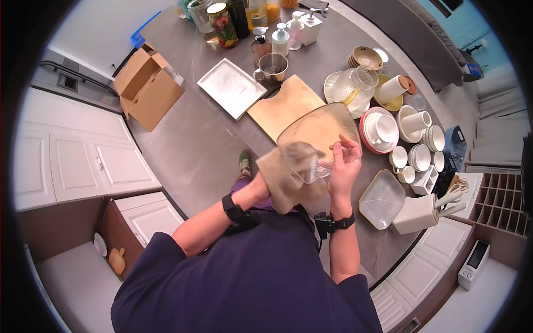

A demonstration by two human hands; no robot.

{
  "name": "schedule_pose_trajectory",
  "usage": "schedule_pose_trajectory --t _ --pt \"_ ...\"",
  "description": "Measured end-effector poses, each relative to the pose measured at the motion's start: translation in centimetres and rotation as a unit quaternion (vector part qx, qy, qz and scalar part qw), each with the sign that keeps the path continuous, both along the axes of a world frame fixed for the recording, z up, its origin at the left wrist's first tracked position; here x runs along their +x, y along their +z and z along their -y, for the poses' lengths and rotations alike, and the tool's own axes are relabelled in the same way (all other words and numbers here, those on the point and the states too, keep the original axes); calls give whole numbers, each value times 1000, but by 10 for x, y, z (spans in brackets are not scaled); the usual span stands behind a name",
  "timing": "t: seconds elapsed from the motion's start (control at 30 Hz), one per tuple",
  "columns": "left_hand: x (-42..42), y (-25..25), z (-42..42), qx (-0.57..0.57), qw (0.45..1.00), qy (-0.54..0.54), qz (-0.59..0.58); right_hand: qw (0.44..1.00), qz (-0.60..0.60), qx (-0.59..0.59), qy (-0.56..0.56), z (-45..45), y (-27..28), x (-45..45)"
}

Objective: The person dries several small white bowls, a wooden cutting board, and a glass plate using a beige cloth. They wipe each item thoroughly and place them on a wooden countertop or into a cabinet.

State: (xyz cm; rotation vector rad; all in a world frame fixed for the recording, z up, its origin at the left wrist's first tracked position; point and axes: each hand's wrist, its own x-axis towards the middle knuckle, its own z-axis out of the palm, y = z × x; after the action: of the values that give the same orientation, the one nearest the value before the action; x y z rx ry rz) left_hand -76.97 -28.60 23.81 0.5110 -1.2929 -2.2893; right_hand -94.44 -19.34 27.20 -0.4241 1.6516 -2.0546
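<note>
A clear, textured plastic or glass container (312,125) is tilted in front of my chest, above a wooden cutting board (287,102). My right hand (344,168) grips its right side, thumb and fingers at the wall. A tan cloth (277,177) covers most of my left hand (259,188) and presses against the container's near left part. Blur and folds of cloth hide my left fingers. Through the clear wall, some of the cloth shows. The yellowish tab or handle (352,95) lies at the container's far corner.
Stacked white bowls and cups (419,157), a glass pitcher (354,85), a grey tray (382,200) and a knife block (416,213) stand to the right. Beyond are a white tray (232,88), a dark mug (272,68) and pump bottles (281,39). An open cardboard box (154,100) stands left.
</note>
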Motion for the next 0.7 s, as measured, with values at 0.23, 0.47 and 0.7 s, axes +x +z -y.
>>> schedule_pose_trajectory --t 0.23,0.47,0.7 --pt "70 37 45 -251 947 92 176 986 14 99 132 5 -33 59" --pt "140 47 23 -179 941 173 232 992 31 37 117 50 -18 107" --pt "308 36 -10 -320 737 40 594 976 48 34 210 90 -17 190"
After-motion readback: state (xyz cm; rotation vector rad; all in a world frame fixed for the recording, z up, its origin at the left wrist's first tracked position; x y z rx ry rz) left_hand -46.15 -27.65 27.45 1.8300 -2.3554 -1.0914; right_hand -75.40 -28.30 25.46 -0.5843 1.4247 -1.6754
